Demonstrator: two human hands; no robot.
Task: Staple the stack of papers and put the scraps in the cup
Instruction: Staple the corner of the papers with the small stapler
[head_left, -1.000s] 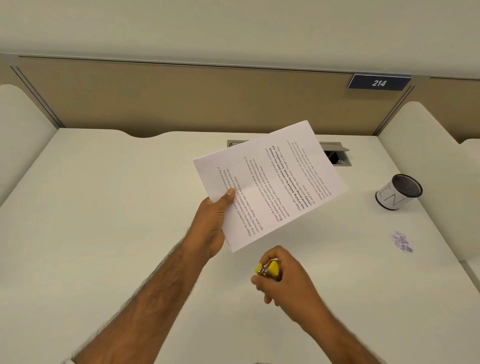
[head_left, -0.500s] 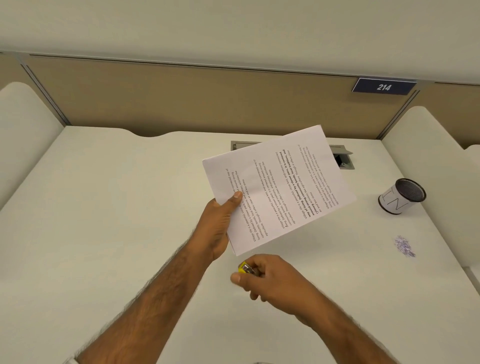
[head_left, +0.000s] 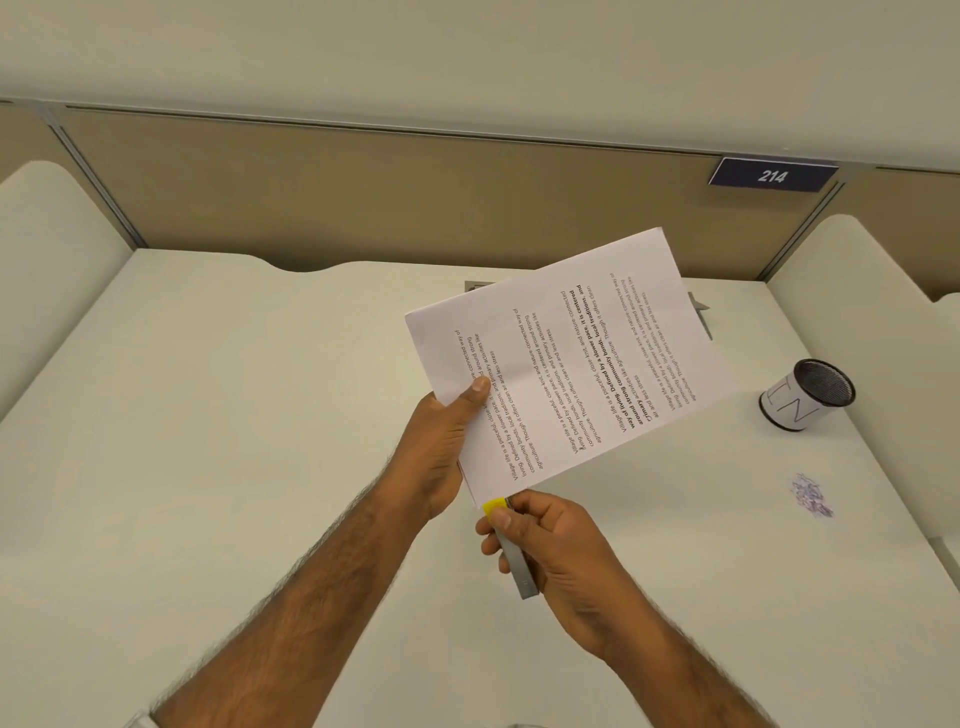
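Grey metal yellow-tipped stapler (head_left: 515, 569) is being gripped in curled right hand (head_left: 558, 556), tip at near corner of white printed paper stack (head_left: 571, 364) | paper stack is being pinched aloft by left hand (head_left: 439, 447) | purplish scraps (head_left: 811, 503) are being borne by white desk (head_left: 234, 415), white dark-rimmed cup (head_left: 802, 400) just beyond

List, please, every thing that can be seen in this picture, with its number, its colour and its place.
stack of papers: one, white with black print, held in the air above the desk
stapler: one, yellow and grey, at the near corner of the papers
cup: one, white outside, dark inside, on the desk at the right
scraps: one small pile, bluish, on the desk, nearer than the cup
desk: one, off-white
cable hatch: one, grey, at the back of the desk, mostly behind the papers
number plate: one, dark blue, reads 214, on the back panel
left hand: holds the papers by their left edge
right hand: grips the stapler
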